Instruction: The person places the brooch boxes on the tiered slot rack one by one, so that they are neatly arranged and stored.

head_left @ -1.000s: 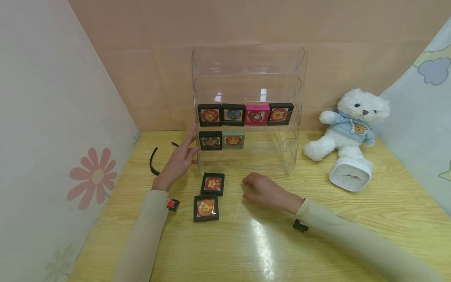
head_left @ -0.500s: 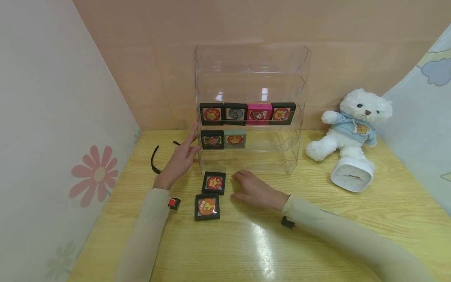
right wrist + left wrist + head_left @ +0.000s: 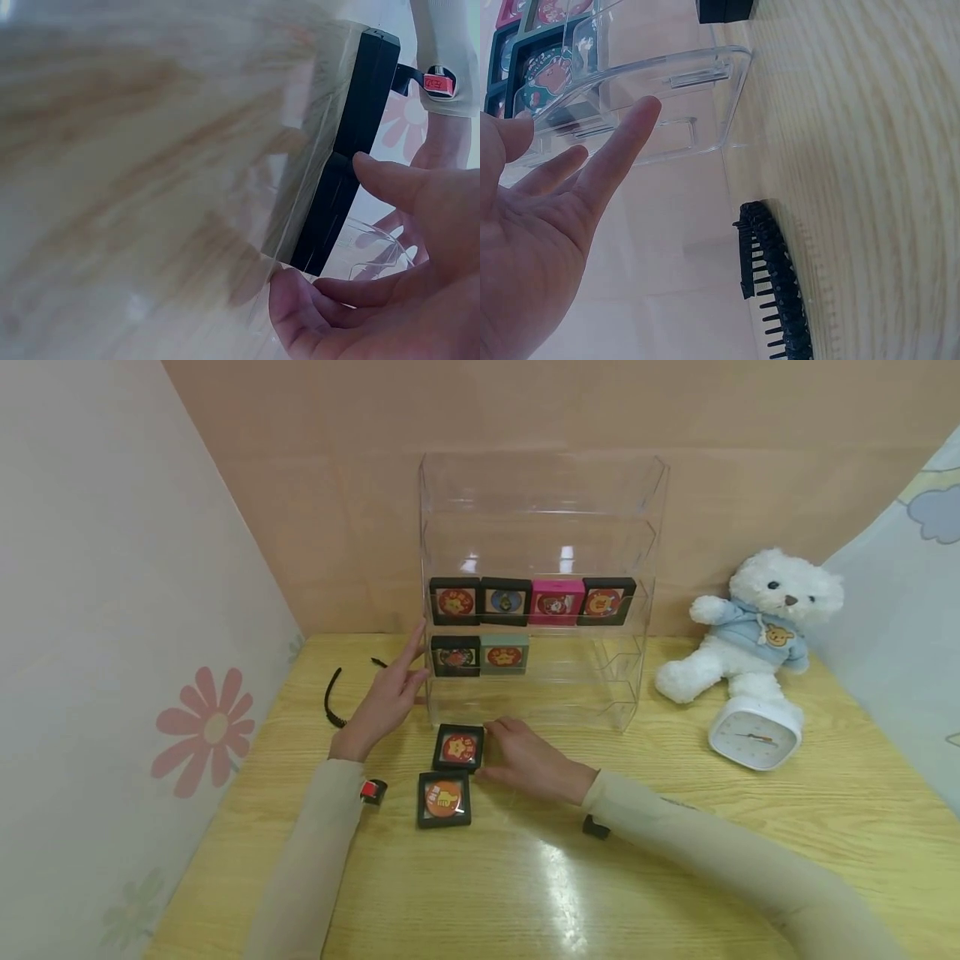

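Beside the left side of a clear acrylic display rack (image 3: 536, 714), my left hand (image 3: 384, 700) is spread, its fingers at the side panel. In the left wrist view, the forefinger of that hand (image 3: 540, 240) is straight near the rack's edge. Two black-framed square badge boxes lie in front of the rack: one with a red star badge (image 3: 459, 748), one with an orange thumbs-up badge (image 3: 444, 799). My right hand (image 3: 531, 760) is at the star box's right edge. In the right wrist view, its thumb and fingers (image 3: 300, 307) reach opposite ends of the box.
The rack's middle tier bears several badge boxes, one pink (image 3: 557, 602); below stand a black one (image 3: 455, 657) and a green one (image 3: 504, 655). A white teddy bear (image 3: 757, 618) and white clock (image 3: 756, 732) are at right. A black toothed hairband (image 3: 776, 277) lies behind my left hand.
My right hand has moved left across the table to the star badge box, its fingers parting on the way. My left hand has stayed at the rack's side.
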{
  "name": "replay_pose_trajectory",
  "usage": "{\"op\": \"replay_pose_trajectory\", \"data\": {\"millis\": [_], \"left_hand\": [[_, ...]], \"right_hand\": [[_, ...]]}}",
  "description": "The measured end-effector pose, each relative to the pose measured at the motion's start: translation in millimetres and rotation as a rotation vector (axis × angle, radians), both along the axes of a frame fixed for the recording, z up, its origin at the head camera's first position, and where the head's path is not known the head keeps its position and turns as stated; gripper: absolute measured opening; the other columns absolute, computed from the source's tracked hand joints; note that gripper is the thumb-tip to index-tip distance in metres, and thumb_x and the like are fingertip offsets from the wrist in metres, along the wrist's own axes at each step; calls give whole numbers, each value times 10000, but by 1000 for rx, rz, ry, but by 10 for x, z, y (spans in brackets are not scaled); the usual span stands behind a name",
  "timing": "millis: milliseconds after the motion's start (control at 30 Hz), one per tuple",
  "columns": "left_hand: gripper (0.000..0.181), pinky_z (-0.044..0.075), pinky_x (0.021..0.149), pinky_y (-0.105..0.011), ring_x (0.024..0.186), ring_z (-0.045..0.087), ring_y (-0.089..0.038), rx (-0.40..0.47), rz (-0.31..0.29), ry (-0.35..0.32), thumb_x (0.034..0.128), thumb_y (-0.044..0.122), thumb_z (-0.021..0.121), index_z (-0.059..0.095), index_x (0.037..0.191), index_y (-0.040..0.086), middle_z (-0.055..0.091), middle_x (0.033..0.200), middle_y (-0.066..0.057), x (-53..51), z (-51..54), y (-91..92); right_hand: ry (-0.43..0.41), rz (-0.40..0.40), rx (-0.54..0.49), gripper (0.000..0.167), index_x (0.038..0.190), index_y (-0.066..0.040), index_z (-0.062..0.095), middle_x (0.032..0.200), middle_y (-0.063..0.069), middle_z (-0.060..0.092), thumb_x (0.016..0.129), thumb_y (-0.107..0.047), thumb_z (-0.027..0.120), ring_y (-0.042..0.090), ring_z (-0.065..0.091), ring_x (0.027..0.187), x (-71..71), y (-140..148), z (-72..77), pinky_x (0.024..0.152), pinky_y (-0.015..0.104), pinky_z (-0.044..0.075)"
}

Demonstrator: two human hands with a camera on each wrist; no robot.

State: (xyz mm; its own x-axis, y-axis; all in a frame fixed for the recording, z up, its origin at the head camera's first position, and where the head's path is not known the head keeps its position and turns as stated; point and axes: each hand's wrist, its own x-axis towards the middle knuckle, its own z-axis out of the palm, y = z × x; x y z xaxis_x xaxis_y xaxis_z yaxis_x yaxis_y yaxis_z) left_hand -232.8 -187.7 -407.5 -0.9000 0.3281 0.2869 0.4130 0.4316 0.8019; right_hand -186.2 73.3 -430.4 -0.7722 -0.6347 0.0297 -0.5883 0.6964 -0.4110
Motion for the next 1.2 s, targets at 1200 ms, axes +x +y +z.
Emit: {"op": "replay_pose_trajectory", "data": {"millis": [1200], "left_hand": [[717,629,776,-352,1206,606,-387,-11,7,1,1104,188,430,4,1608,471,289,1607,-201,20,27,13]], "right_hand": [[-80,-246,-234,728,1262,40,493,1128,148,621,693,-85,931,255,633,997,139,119,9,857,353,590]]}}
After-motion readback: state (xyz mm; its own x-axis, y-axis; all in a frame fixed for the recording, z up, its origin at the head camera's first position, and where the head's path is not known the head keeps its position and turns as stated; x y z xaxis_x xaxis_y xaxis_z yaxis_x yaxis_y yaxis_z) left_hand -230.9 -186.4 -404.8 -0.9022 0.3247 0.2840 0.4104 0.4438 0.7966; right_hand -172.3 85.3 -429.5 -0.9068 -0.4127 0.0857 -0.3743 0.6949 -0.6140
